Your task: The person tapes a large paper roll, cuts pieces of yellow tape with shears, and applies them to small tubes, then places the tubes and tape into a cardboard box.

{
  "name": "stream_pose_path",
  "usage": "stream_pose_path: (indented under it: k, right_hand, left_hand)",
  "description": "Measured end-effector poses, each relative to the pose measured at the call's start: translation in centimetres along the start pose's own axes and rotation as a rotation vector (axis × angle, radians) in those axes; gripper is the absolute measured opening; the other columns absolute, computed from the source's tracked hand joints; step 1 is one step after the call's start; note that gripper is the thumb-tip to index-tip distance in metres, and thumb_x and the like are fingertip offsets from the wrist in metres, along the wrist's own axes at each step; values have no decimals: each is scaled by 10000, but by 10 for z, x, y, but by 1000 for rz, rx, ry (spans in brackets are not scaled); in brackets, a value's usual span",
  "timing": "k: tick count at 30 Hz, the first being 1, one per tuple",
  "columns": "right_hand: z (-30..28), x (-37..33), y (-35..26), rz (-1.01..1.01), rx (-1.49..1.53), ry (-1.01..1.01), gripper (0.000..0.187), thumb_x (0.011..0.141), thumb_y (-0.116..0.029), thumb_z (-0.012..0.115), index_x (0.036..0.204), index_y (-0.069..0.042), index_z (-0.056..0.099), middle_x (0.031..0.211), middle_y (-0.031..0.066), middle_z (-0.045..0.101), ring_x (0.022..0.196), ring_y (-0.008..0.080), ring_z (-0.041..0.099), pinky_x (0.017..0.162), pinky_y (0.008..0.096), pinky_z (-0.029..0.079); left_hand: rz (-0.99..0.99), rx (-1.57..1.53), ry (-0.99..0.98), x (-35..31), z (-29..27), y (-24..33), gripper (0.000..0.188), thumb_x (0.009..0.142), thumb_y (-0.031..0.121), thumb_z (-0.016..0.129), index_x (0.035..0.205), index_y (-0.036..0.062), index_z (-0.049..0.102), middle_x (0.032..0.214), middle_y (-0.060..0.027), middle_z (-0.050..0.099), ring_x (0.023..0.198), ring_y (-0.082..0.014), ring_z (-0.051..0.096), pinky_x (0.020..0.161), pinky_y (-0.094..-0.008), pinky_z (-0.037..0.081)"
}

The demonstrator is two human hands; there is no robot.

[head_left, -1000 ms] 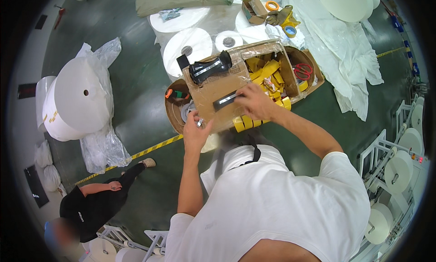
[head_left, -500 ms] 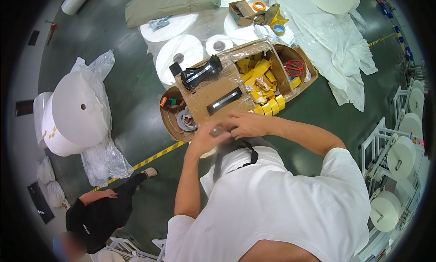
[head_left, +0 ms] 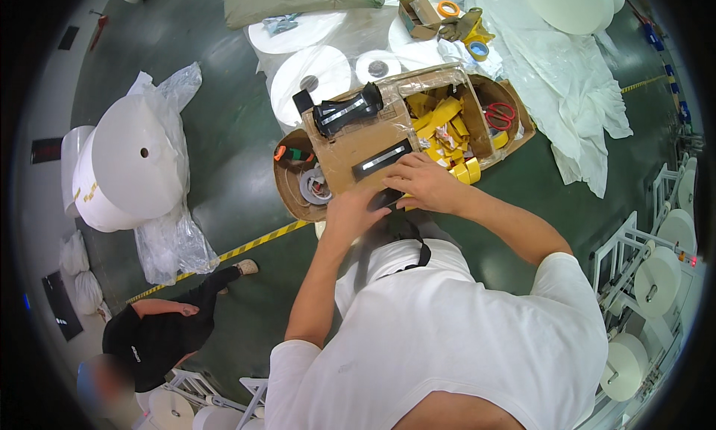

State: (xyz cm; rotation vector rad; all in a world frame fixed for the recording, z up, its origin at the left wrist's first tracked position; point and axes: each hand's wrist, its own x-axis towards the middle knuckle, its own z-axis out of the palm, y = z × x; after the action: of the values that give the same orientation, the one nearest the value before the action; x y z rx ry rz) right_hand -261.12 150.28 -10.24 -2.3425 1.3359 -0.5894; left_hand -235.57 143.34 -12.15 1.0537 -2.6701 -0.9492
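At the near edge of a cardboard box top (head_left: 332, 169), my left hand (head_left: 356, 212) is closed with its thumb stretched toward the right. A small dark flat piece (head_left: 385, 199) shows between my two hands; its kind cannot be made out. My right hand (head_left: 426, 184) curls over the other side of that piece, fingers bent and thumb below. Just beyond my fingers lies a flat black strip with a light band (head_left: 382, 160). Farther back on the cardboard rests a black object with a silvery stripe (head_left: 347, 114).
Beside my right hand stand yellow tape rolls (head_left: 468, 172) and a compartment of yellow scraps (head_left: 441, 128). Red scissors (head_left: 500, 116) lie in the right bin. The left bin holds a grey tape roll (head_left: 315, 187). White rolls (head_left: 312, 79) lie behind; a person in black (head_left: 160, 333) is lower left.
Both hands have moved forward from close to my waist to the box's near edge. My right hand now lies nearer the black strip. The whole view has shifted slightly.
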Motion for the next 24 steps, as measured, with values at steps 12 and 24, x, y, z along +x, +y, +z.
stream_pose_path:
  k: [12,24]
  right_hand:
    - [29,12,38,23,13,-103,489,879,-339,875,1265,-92,704,1200,94,676,1210,335,632,1049,478,521]
    - [55,30,72,100,-409,-21,256,895,-222,723,1101,-70,741,1119,85,666,1212,305,610,1023,447,495]
  left_hand:
    - [-6,73,83,10,-2,-5,485,824,379,946,1188,89,808,992,-144,787,913,-368,779,777,-470,618]
    - [-103,-97,323,15,-13,-39,1029,749,253,1039,1606,62,501,1198,-120,635,842,-223,659,714,-358,572]
